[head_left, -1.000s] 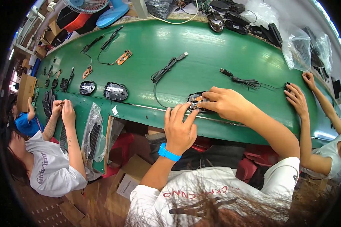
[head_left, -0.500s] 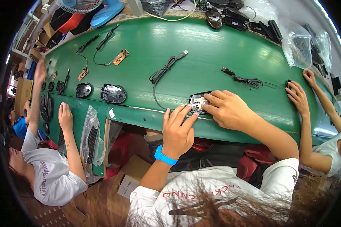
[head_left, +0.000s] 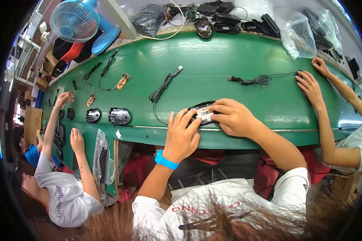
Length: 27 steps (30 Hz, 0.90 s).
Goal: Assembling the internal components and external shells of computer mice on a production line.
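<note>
Between my hands lies an open computer mouse [head_left: 205, 114], a black lower shell with a pale board or plate inside. My left hand [head_left: 182, 135], a blue band on its wrist, grips the shell's left end with bent fingertips. Fingers and thumb of my right hand [head_left: 235, 118] close on its right end, hiding part of the insides. A grey cable [head_left: 161, 89], bundled and ending in a USB plug, runs from the mouse's left side. The mouse rests at the near edge of the green worktable [head_left: 197, 56].
Left on the table are two open mouse shells [head_left: 119, 116] [head_left: 93, 115] and orange circuit boards [head_left: 123, 81] with cables. One co-worker's hand [head_left: 62, 99] reaches in at left; another's hand [head_left: 309, 85] is by a cable [head_left: 256, 80] at right. A blue fan [head_left: 75, 22] stands behind.
The view has shifted, bringing more of the back into sight. My left fingers have moved further over the mouse's left end. The left co-worker's raised hand has come down toward the table.
</note>
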Each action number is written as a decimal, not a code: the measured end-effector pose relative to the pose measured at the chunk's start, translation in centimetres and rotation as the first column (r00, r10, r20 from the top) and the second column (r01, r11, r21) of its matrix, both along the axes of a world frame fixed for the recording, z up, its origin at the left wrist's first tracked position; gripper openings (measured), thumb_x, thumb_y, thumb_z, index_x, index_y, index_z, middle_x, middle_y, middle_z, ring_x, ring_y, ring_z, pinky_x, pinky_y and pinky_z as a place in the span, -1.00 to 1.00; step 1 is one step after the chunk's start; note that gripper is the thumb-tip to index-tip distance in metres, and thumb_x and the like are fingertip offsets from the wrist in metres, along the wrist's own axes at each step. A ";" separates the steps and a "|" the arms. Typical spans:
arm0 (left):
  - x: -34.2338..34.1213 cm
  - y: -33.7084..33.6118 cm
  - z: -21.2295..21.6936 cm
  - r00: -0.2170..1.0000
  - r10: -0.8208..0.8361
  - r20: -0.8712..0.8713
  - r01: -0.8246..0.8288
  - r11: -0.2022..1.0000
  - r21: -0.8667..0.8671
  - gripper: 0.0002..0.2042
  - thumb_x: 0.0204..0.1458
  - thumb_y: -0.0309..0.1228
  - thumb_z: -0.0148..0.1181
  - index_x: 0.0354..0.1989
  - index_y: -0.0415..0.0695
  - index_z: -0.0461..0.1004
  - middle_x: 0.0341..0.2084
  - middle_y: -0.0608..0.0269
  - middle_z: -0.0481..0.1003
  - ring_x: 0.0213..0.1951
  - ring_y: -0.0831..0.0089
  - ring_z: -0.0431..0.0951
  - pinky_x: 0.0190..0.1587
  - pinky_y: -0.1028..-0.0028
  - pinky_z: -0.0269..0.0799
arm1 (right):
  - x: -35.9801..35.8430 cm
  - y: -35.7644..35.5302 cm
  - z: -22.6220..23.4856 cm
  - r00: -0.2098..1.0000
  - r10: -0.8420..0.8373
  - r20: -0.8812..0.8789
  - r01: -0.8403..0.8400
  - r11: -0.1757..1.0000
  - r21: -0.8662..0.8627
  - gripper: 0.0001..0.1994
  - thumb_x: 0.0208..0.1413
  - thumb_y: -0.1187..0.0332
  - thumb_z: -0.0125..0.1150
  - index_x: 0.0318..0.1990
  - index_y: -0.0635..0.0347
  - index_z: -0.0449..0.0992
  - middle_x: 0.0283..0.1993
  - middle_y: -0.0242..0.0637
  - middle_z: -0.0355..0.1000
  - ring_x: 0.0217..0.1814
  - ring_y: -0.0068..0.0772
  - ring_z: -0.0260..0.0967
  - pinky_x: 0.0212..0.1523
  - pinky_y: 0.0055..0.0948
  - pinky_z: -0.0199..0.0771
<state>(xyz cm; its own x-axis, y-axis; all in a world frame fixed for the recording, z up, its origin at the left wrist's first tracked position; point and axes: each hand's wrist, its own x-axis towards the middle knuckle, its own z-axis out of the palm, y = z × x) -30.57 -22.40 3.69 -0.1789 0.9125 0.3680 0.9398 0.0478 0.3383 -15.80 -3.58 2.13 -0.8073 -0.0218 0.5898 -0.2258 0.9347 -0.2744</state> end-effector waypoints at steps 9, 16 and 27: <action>-0.2 0.7 0.1 0.998 -0.068 -0.007 0.068 0.997 0.031 -0.59 -0.10 -0.61 0.08 0.01 -0.14 0.51 0.11 0.09 0.41 0.16 -0.03 0.35 0.24 -0.03 0.21 | 0.8 0.5 1.1 0.982 -0.080 0.173 0.062 0.992 0.111 -0.63 -0.21 0.46 0.27 -0.12 0.10 0.60 -0.03 -0.31 0.51 0.08 -0.20 0.40 0.05 -0.22 0.44; -0.2 0.6 0.2 0.998 -0.063 -0.024 0.064 0.997 0.034 -0.59 -0.11 -0.58 0.11 0.01 -0.12 0.50 0.11 0.10 0.41 0.16 -0.02 0.34 0.23 -0.04 0.23 | 0.8 -0.1 1.4 0.983 -0.102 0.156 0.092 0.993 0.072 -0.62 -0.23 0.43 0.27 -0.12 0.08 0.60 -0.06 -0.32 0.48 0.07 -0.19 0.40 0.05 -0.20 0.42; -1.0 1.0 0.0 0.992 -0.124 -0.026 0.125 0.992 0.019 -0.61 -0.07 -0.52 0.15 0.01 -0.08 0.49 0.10 0.14 0.43 0.17 -0.03 0.34 0.24 -0.05 0.24 | 1.3 -0.2 1.1 0.993 -0.074 0.090 0.079 0.995 -0.056 -0.59 -0.31 0.50 0.22 -0.16 0.08 0.61 -0.07 -0.25 0.45 0.03 -0.09 0.39 0.07 -0.12 0.43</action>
